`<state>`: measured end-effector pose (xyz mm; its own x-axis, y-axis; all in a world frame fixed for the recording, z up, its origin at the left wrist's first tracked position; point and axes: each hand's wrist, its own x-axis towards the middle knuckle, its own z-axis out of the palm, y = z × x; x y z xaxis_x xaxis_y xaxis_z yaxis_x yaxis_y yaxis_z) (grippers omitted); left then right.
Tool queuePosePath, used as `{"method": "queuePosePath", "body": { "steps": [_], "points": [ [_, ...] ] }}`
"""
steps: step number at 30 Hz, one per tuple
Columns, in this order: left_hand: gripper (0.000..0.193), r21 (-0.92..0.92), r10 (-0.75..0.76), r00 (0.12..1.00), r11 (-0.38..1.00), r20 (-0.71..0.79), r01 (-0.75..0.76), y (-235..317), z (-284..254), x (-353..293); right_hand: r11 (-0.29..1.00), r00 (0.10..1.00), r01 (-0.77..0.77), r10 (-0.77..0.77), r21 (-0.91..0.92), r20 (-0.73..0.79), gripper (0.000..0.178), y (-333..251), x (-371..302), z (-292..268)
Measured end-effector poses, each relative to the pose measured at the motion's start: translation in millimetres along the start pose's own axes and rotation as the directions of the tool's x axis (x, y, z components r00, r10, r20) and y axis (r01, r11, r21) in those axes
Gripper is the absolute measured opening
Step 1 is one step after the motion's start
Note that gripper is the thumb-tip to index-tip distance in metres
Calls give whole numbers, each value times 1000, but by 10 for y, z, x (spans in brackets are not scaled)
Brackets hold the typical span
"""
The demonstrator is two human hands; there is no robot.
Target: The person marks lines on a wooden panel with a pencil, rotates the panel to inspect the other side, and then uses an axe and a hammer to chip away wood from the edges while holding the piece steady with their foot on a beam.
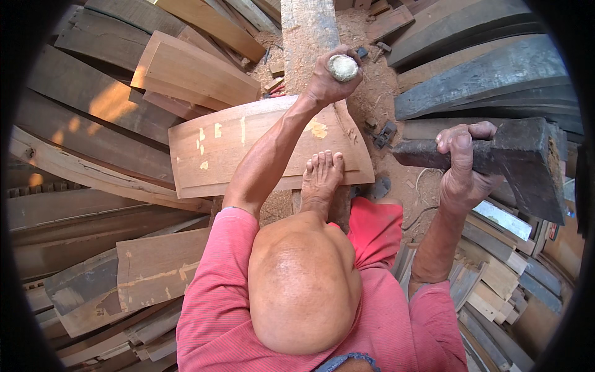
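My left hand (323, 79) is closed in a fist around an upright chisel (343, 67). Only the round, pale, battered end of its handle shows; the blade is hidden under the fist. Below lies a wide reddish-brown wooden board (260, 139) with a curved far edge, yellowish patches and cut marks near its right end. My bare foot (322, 177) rests on this board, the knee bent up close to me. Raised at the right, my right hand (463, 164) grips a dark wooden mallet (527, 164) by its handle, close to the blocky head. The mallet is apart from the chisel.
A long plank (310, 25) covered in sawdust runs away beyond the board. Curved planks (80, 124) are stacked at the left, and grey ones (483, 74) at the right. Short offcuts (496, 279) pile up at the lower right. Shavings (378, 87) cover the ground.
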<state>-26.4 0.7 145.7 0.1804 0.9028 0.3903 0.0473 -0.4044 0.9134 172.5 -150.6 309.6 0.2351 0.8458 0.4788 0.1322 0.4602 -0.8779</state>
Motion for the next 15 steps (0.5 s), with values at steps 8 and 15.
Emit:
{"method": "queuePosePath", "body": {
  "steps": [8, 15],
  "points": [
    [16, 49, -4, 1000, 999, 25, 3, 31, -18, -18, 999, 1000, 17, -17, -28, 13, 18, 20, 5, -23],
    [15, 30, -4, 1000, 1000, 4, 4, 108, 6, -46, 999, 999, -31, 31, 11, -27, 18, 7, -14, -42]
  ]
}}
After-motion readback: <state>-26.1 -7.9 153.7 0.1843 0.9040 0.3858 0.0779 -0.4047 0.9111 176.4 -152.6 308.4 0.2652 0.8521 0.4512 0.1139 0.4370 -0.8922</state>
